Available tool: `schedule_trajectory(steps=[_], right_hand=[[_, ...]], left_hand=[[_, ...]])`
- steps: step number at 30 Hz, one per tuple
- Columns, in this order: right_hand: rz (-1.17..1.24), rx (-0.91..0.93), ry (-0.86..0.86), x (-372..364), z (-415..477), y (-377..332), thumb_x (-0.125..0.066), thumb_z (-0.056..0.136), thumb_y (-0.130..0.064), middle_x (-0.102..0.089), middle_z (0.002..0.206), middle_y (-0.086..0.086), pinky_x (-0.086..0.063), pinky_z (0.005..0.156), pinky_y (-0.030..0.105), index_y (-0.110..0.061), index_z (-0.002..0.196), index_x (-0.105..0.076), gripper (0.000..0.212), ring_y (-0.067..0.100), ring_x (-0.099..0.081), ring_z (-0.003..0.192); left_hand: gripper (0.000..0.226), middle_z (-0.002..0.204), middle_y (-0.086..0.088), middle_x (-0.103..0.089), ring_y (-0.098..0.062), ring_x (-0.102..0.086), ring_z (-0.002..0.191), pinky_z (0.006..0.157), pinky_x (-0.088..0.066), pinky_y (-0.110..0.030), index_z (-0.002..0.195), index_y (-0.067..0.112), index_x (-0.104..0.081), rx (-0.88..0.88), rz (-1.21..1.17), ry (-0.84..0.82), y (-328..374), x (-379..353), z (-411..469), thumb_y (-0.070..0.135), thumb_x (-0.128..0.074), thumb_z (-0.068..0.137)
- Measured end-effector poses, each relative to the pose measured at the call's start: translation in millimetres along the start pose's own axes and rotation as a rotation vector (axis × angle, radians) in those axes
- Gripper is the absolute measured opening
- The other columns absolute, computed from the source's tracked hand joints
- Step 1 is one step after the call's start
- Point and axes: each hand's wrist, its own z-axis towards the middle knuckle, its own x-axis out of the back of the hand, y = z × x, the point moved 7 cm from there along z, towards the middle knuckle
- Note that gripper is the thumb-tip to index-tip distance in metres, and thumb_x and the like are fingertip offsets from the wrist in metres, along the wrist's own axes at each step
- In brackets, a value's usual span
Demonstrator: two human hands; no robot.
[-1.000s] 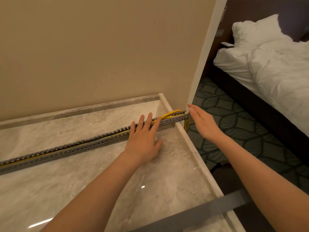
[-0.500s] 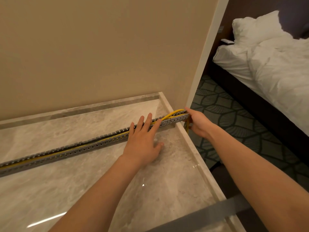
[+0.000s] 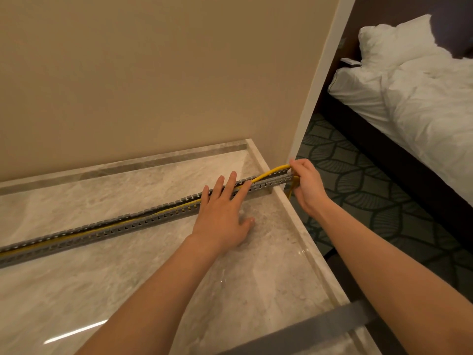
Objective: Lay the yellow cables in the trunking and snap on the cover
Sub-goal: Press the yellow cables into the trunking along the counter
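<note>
Two hands at work near the right end of the slotted grey trunking (image 3: 128, 224), which lies diagonally across the marble tabletop (image 3: 128, 290) and reaches its right edge. Presses down with the left hand (image 3: 222, 213), palm low, fingers straight and spread flat across the open channel. Pinches with the right hand (image 3: 308, 185), fingers curled round the yellow cables (image 3: 271, 172) just beyond the trunking's end, out over the carpet (image 3: 384, 201). Looks to be the laying step, nearly finished. Shows yellow inside the channel along most of its visible length, then an arch rising out of the slots between the two hands, with a tail dropping past the tabletop's edge. Calls next, probably, for drawing that raised loop taut and lowering it between the side walls while pinning the laid part flat, so nothing springs back out. Leaves the cover step undone. Shows a long grey strip (image 3: 307, 331) across the tabletop's near right corner, likely the cover, though hard to say for certain. Needs every strand below the rim before any lid goes on, or risks a pinched cable.
</note>
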Motion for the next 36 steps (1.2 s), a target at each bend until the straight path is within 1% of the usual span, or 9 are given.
schedule_trajectory(steps=[3, 7, 10, 14, 16, 18, 21, 30, 36], right_hand=[[0.027, 0.000, 0.023, 3.4, -3.9, -1.2, -0.052, 0.093, -0.022, -0.044, 0.069, 0.004, -0.036, 0.078, 0.039, -0.017, 0.068, -0.045, 0.026, 0.019, -0.044, 0.073], [-0.325, -0.049, 0.043, 4.7, -10.1, 3.3, -0.044, 0.095, -0.037, -0.052, 0.084, 0.003, -0.037, 0.073, 0.026, -0.019, 0.080, -0.052, 0.024, 0.018, -0.048, 0.085], [-0.597, 0.264, 0.133, 4.7, -21.1, -23.0, -0.039, 0.097, -0.032, -0.056, 0.102, 0.007, -0.032, 0.065, 0.018, -0.014, 0.098, -0.057, 0.026, 0.012, -0.046, 0.089], [-0.946, 0.740, -0.125, -34.7, -59.3, -56.3, -0.042, 0.097, -0.028, -0.054, 0.129, 0.009, -0.031, 0.099, 0.024, -0.010, 0.125, -0.052, 0.035, 0.018, -0.046, 0.120], [-1.260, 0.833, -0.304, -53.7, -74.0, -43.9, -0.039, 0.096, -0.037, -0.038, 0.146, 0.008, -0.013, 0.114, 0.034, -0.012, 0.138, -0.038, 0.049, 0.018, -0.028, 0.137], [-1.485, 0.834, -0.380, -59.4, -80.5, -26.3, -0.029, 0.095, -0.049, -0.016, 0.155, 0.005, 0.000, 0.116, 0.036, -0.013, 0.146, -0.019, 0.063, 0.014, -0.007, 0.143], [-1.553, 0.781, -0.366, -57.8, -79.8, -14.4, -0.022, 0.092, -0.057, -0.002, 0.157, 0.001, 0.004, 0.117, 0.037, -0.015, 0.147, -0.004, 0.071, 0.011, 0.006, 0.142], [-1.451, 0.518, -0.405, -62.7, -73.0, -17.1, -0.030, 0.091, -0.058, 0.001, 0.157, 0.002, 0.006, 0.114, 0.039, -0.013, 0.147, -0.004, 0.076, 0.012, 0.008, 0.142], [-1.358, 0.452, -0.546, -94.4, -124.5, -6.5, -0.041, 0.093, -0.047, 0.002, 0.157, 0.006, 0.000, 0.115, 0.041, -0.016, 0.147, -0.009, 0.070, 0.019, 0.007, 0.143]], left_hand=[[0.073, 0.157, -0.001, 0.013, -0.023, 0.012, 0.143, 0.114, 0.007, -0.046, 0.147, 0.034, 0.001, -0.004, 0.002, 0.004, 0.8, 0.4, 0.2, 0.049, -0.042, 0.090], [0.073, 0.157, -0.001, 0.014, -0.023, 0.012, 0.143, 0.114, 0.007, -0.045, 0.147, 0.034, 0.001, 0.000, 0.002, 0.010, 0.8, 0.5, -0.6, 0.048, -0.042, 0.090], [0.073, 0.157, -0.001, 0.014, -0.023, 0.012, 0.143, 0.114, 0.007, -0.045, 0.147, 0.033, 0.001, -0.001, 0.001, 0.010, 1.2, 0.6, -0.7, 0.049, -0.042, 0.090], [0.075, 0.157, -0.001, 0.013, -0.023, 0.011, 0.143, 0.114, 0.006, -0.046, 0.148, 0.033, 0.000, 0.001, 0.006, 0.015, 0.9, 0.9, -0.2, 0.049, -0.044, 0.089], [0.076, 0.157, -0.001, 0.014, -0.023, 0.011, 0.143, 0.114, 0.006, -0.046, 0.147, 0.033, 0.001, -0.001, 0.008, 0.021, 1.2, -0.4, -0.6, 0.050, -0.045, 0.088], [0.077, 0.157, -0.001, 0.014, -0.023, 0.012, 0.143, 0.114, 0.006, -0.045, 0.147, 0.033, 0.002, -0.010, 0.002, 0.029, 1.1, -1.3, -0.4, 0.050, -0.045, 0.088], [0.081, 0.156, 0.000, 0.016, -0.022, 0.013, 0.143, 0.114, 0.007, -0.045, 0.147, 0.033, 0.003, -0.016, 0.003, 0.029, -0.2, -2.7, 0.8, 0.052, -0.045, 0.086], [0.078, 0.156, 0.001, 0.015, -0.018, 0.018, 0.142, 0.113, 0.012, -0.040, 0.147, 0.029, 0.008, -0.062, -0.022, 0.045, -1.8, 5.5, -14.3, 0.050, -0.041, 0.090], [0.057, 0.156, 0.007, -0.010, -0.013, 0.001, 0.144, 0.115, 0.005, -0.041, 0.146, 0.029, -0.022, 0.036, -0.188, 0.084, -43.9, 26.2, -79.0, 0.039, -0.045, 0.094]])
